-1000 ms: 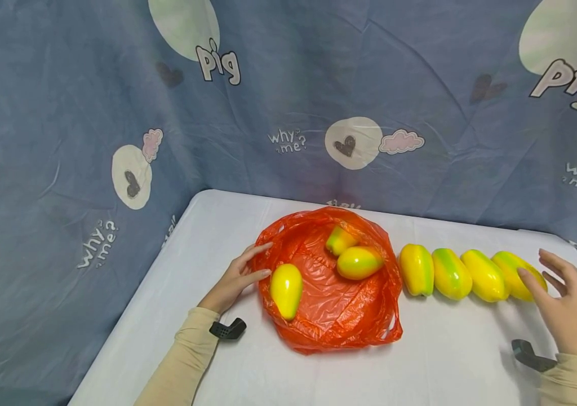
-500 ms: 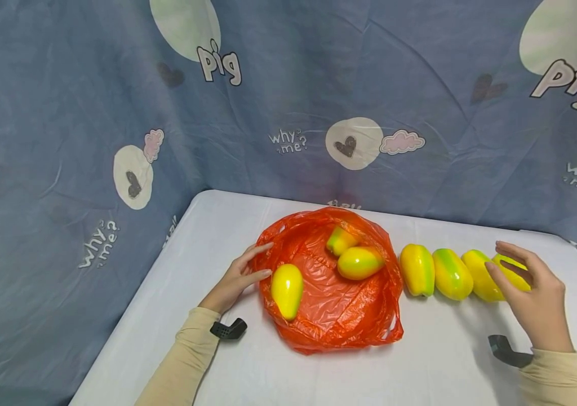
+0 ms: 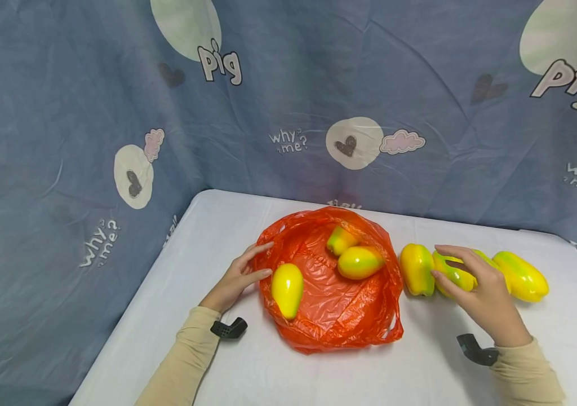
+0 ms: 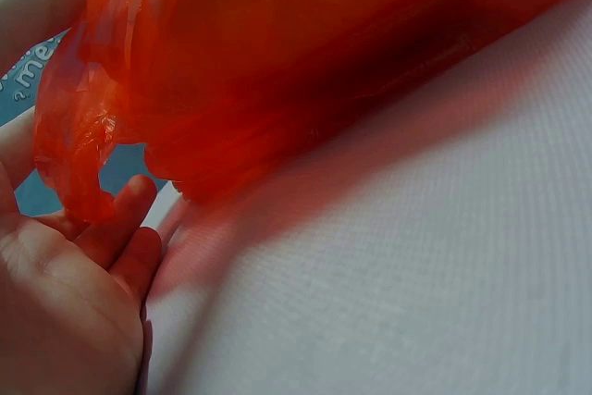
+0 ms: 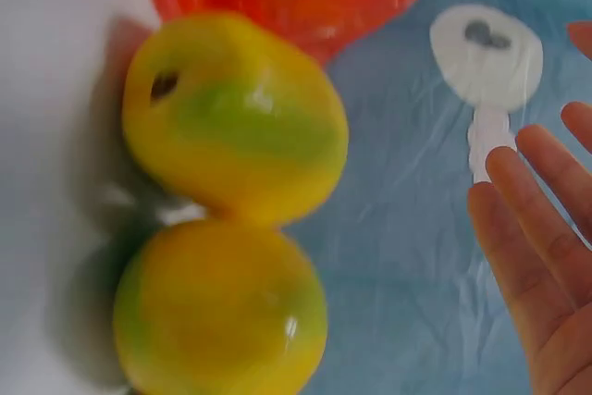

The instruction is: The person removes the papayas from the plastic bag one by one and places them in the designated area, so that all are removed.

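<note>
A red plastic bag (image 3: 326, 304) lies spread wide on the table, with one papaya (image 3: 287, 290) at its left rim and two more, including this papaya (image 3: 360, 263), inside at the back right. At the bag's left edge, my left hand (image 3: 232, 283) touches the rim with fingers extended; the left wrist view shows the bag's handle loop (image 4: 79, 145) between thumb and fingers. Right of the bag stands a row of several yellow-green papayas (image 3: 417, 270). Above the row's second and third papayas hovers my right hand (image 3: 486, 296), fingers spread and apart from the fruit (image 5: 231, 127).
The white tabletop (image 3: 369, 378) carries everything. A blue patterned cloth (image 3: 278, 84) hangs behind it and along the left. Beyond my right hand sits the rightmost papaya (image 3: 524, 277), in line with the others.
My right hand has swept left from the far right papaya to over the second and third ones, uncovering the right end of the row. The left hand, bag and fruit have stayed put.
</note>
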`<control>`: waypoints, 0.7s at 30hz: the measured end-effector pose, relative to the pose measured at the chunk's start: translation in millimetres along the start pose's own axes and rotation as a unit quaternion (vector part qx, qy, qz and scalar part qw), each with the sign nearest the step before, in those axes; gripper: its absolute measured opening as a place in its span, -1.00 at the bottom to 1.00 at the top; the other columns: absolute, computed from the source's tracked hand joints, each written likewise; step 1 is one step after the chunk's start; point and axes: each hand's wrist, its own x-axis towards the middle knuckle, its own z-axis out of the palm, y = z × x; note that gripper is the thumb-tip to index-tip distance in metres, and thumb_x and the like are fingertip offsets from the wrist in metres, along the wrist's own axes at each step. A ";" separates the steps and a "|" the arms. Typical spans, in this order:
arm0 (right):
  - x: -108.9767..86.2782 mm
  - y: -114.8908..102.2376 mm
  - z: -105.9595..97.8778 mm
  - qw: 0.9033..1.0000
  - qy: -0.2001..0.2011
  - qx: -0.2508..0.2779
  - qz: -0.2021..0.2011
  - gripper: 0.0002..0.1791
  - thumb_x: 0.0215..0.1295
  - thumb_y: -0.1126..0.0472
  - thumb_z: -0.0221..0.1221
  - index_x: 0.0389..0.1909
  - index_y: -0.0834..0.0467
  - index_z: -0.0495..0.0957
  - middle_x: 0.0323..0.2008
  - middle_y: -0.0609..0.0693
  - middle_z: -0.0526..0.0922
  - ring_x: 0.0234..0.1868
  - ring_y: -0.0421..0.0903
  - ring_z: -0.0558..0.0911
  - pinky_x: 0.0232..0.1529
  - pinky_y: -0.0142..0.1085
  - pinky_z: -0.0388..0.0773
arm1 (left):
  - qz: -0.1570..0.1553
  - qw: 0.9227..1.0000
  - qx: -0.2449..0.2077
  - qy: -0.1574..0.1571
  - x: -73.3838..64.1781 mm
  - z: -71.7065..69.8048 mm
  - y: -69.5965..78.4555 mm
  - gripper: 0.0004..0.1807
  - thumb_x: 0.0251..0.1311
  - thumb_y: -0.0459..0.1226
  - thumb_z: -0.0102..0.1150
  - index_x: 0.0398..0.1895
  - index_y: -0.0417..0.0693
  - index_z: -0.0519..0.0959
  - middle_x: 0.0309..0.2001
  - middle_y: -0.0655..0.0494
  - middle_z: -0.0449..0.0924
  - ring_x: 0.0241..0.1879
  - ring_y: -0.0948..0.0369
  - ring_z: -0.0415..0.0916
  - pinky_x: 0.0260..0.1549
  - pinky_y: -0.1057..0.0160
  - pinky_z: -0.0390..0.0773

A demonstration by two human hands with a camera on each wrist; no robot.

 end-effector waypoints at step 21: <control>24.6 -41.9 50.8 0.993 -0.105 -0.024 -0.050 -0.36 0.07 0.24 0.55 0.22 0.10 0.59 0.15 0.02 0.70 0.20 -0.07 0.64 0.32 -0.72 0.31 | -0.006 1.000 0.005 0.002 -0.5 0.2 0.7 -0.34 0.34 -0.19 0.31 0.49 0.31 0.39 0.70 0.12 -0.16 0.69 0.01 -0.18 0.64 -0.12 -0.05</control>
